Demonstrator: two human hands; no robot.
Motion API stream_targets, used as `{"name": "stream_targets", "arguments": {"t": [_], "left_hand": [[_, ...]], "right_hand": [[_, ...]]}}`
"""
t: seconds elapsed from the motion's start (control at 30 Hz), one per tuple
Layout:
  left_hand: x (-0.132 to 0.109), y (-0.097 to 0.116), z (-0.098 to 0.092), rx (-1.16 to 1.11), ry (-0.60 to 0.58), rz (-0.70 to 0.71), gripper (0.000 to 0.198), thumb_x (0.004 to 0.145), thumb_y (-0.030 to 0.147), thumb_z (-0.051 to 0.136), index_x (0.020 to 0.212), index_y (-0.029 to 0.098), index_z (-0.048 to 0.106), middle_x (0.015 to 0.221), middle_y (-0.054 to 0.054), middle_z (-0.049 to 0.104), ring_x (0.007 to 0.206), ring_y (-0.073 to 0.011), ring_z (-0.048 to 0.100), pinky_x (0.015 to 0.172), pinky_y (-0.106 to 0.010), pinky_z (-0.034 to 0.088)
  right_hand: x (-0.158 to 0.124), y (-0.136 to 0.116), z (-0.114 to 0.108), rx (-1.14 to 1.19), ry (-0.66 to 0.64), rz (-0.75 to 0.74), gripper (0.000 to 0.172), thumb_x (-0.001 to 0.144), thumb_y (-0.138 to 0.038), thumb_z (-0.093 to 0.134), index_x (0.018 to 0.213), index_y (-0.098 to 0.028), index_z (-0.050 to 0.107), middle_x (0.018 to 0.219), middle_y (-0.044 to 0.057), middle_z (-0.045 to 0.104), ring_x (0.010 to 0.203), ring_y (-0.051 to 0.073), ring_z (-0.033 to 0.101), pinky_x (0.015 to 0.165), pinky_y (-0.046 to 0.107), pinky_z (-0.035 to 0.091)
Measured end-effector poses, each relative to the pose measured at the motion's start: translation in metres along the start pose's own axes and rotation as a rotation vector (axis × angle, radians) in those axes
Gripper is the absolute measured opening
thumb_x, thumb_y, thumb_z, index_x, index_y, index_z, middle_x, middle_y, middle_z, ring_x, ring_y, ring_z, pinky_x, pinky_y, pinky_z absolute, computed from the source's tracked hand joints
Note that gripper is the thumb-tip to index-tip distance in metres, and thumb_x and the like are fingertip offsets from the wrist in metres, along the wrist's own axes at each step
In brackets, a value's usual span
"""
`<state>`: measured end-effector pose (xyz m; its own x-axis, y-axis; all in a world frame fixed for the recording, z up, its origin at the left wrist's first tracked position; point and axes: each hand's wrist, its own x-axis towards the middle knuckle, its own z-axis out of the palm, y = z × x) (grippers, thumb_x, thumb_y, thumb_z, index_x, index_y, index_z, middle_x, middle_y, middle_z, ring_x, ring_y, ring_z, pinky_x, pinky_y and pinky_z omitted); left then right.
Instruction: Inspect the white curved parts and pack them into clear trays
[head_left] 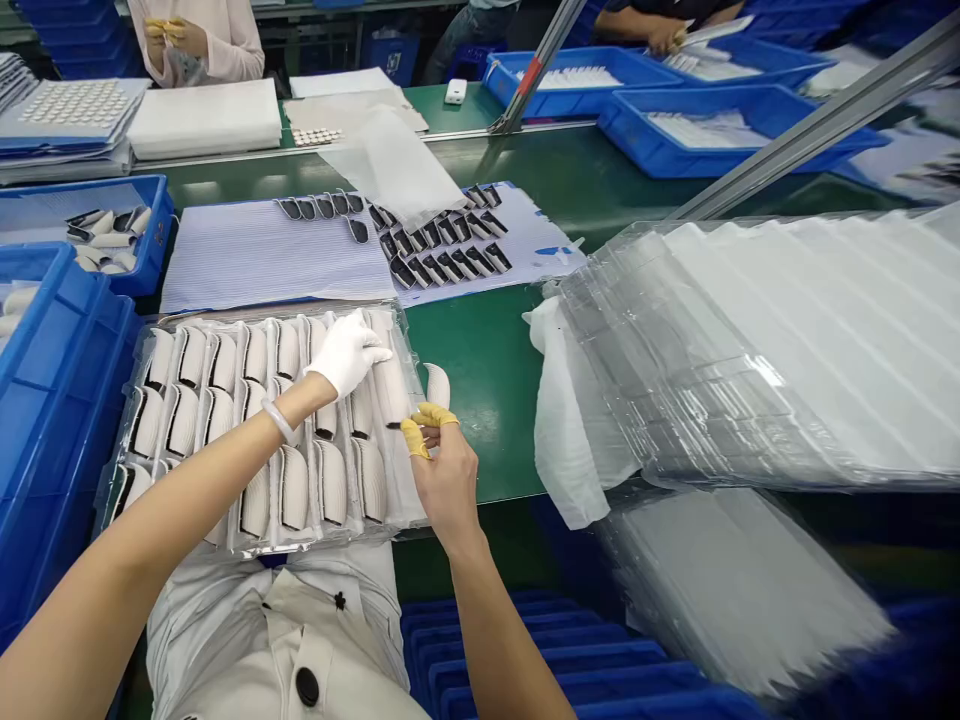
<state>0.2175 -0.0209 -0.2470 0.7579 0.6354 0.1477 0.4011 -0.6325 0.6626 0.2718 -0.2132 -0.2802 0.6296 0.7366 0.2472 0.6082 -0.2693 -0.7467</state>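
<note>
- Our left hand [345,352], in a white glove, lies open and nearly flat on the rows in the tray, holding nothing
- Our right hand [446,480], with yellow finger covers [433,414], is pinched almost shut on one white piece [437,386] – gripped at its lower end, just past the tray's right edge
- The clear plastic tray [262,545] sits on the green bench [480,380] directly before us, packed with upright white pieces [296,490] edged in black
- Just beyond lies a striped sheet [255,255] covered with small dark pieces [442,240]
- Blue crates [60,400] stand at our left; a stack of clear trays [750,350] and a crumpled white bag [570,420] lie at our right
- Across the bench, a co-worker's hands [169,35] work at top left
</note>
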Motion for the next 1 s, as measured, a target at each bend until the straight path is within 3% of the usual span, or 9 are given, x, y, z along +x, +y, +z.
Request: {"name": "stream_targets", "arguments": {"t": [0.1, 0.2, 0.37, 0.53, 0.73, 0.9, 1.0], "left_hand": [[0.012, -0.010, 0.008, -0.038, -0.026, -0.008, 0.024, 0.074, 0.025, 0.066, 0.052, 0.016, 0.064, 0.066, -0.003, 0.051, 0.076, -0.0211, 0.051, 0.075, -0.036, 0.040], [0.012, -0.021, 0.000, -0.073, -0.023, -0.044, 0.020, 0.074, 0.026, 0.064, 0.057, 0.016, 0.066, 0.070, -0.004, 0.055, 0.077, -0.0208, 0.053, 0.075, -0.035, 0.041], [0.002, -0.034, -0.019, -0.113, -0.003, -0.098, 0.022, 0.074, 0.030, 0.061, 0.055, 0.018, 0.064, 0.071, -0.003, 0.060, 0.077, -0.0201, 0.052, 0.078, -0.034, 0.040], [-0.007, -0.038, -0.022, -0.135, 0.025, -0.144, 0.022, 0.072, 0.033, 0.063, 0.057, 0.016, 0.063, 0.070, -0.003, 0.058, 0.076, -0.0196, 0.051, 0.081, -0.035, 0.040], [-0.014, -0.036, -0.021, -0.179, 0.026, -0.193, 0.020, 0.072, 0.033, 0.063, 0.061, 0.015, 0.064, 0.074, -0.004, 0.060, 0.080, -0.0201, 0.055, 0.082, -0.035, 0.042], [-0.020, -0.035, -0.030, -0.185, 0.036, -0.219, 0.018, 0.071, 0.031, 0.065, 0.063, 0.015, 0.066, 0.075, -0.004, 0.062, 0.082, -0.0201, 0.055, 0.082, -0.034, 0.044], [-0.024, -0.036, -0.033, -0.198, 0.044, -0.240, 0.018, 0.072, 0.032, 0.064, 0.068, 0.015, 0.068, 0.074, -0.004, 0.064, 0.080, -0.0198, 0.056, 0.080, -0.033, 0.045]], "right_hand": [[0.003, 0.017, -0.006, -0.090, -0.019, -0.044, 0.025, 0.094, -0.028, 0.041, 0.105, -0.017, 0.060, 0.095, 0.011, 0.063, 0.074, 0.020, 0.059, 0.066, 0.035, 0.049], [-0.002, 0.026, -0.012, -0.200, -0.098, -0.101, 0.024, 0.093, -0.022, 0.041, 0.099, -0.016, 0.065, 0.087, 0.010, 0.060, 0.078, 0.022, 0.057, 0.068, 0.035, 0.046], [-0.019, 0.017, -0.013, -0.423, -0.283, -0.214, 0.020, 0.088, -0.010, 0.049, 0.080, -0.014, 0.068, 0.077, 0.011, 0.059, 0.077, 0.025, 0.052, 0.068, 0.037, 0.037], [-0.023, 0.011, -0.005, -0.578, -0.370, -0.285, 0.024, 0.086, -0.005, 0.049, 0.071, -0.014, 0.066, 0.075, 0.011, 0.059, 0.076, 0.024, 0.047, 0.067, 0.036, 0.029], [-0.019, 0.020, -0.003, -0.616, -0.373, -0.305, 0.029, 0.088, -0.001, 0.044, 0.071, -0.013, 0.065, 0.072, 0.009, 0.058, 0.074, 0.022, 0.044, 0.068, 0.035, 0.026], [-0.024, 0.022, -0.023, -0.558, -0.427, -0.339, 0.021, 0.089, -0.006, 0.049, 0.084, -0.014, 0.067, 0.076, 0.006, 0.058, 0.075, 0.019, 0.044, 0.068, 0.031, 0.026], [-0.030, 0.021, -0.032, -0.521, -0.505, -0.395, 0.017, 0.085, -0.005, 0.055, 0.079, -0.017, 0.067, 0.073, 0.003, 0.056, 0.074, 0.018, 0.044, 0.067, 0.031, 0.026]]}}
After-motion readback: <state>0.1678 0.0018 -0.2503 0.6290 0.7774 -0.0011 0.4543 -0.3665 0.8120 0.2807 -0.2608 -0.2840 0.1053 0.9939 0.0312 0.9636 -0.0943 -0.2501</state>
